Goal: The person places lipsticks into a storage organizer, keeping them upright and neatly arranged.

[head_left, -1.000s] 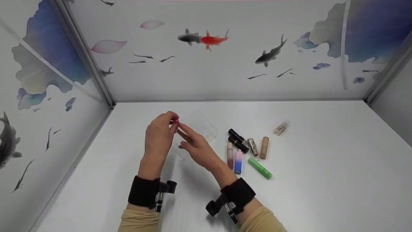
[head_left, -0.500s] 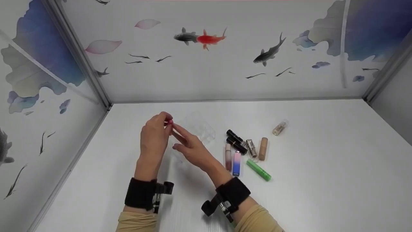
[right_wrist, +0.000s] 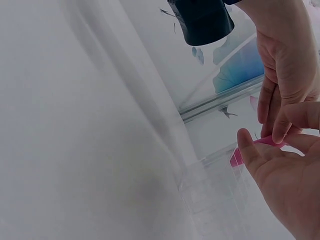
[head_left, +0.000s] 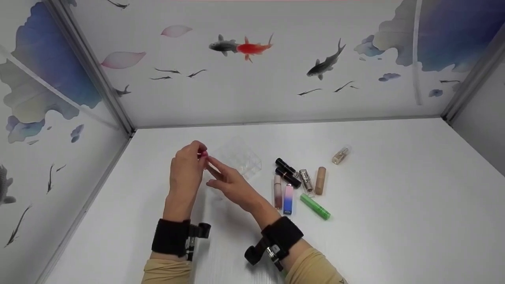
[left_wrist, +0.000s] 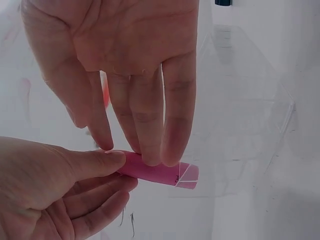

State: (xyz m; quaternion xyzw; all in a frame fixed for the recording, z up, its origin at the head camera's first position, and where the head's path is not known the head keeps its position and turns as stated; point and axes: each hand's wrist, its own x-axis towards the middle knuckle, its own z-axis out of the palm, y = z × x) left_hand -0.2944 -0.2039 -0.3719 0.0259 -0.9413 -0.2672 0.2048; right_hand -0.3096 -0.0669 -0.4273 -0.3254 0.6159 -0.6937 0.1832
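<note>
Pink tube (left_wrist: pixel 150 170): held between the two hands, just left of the transparent box in the head view; it lies nearly level in the left wrist view, with a paler end and a small dark mark near it.
Left hand (head_left: pixel 185 169): clamped on the pink tube, thumb against one side, fingers behind.
Right hand (head_left: pixel 234 185): fingers extended, their tips touching the pink tube without curling round it.
Transparent box (head_left: pixel 242 156): on the white table (head_left: pixel 394 189), partly hidden behind the right hand, faint lines inside.
Lipstick group, right of the box: two black tubes (head_left: pixel 288 177) side by side, a silvery tube (head_left: pixel 306 180) next to them, then an upright-lying tan tube (head_left: pixel 320 180).
Nearer the person: a brownish tube (head_left: pixel 278 193) with a pale cap, a pink-and-blue tube (head_left: pixel 288 199) just beside it, a green tube (head_left: pixel 315 206) slanting.
Farther right: a gold tube (head_left: pixel 340 155) with a see-through end, apart from the others.
Wrists: black straps (head_left: pixel 170 236) above tan sleeves (head_left: pixel 167 271).
</note>
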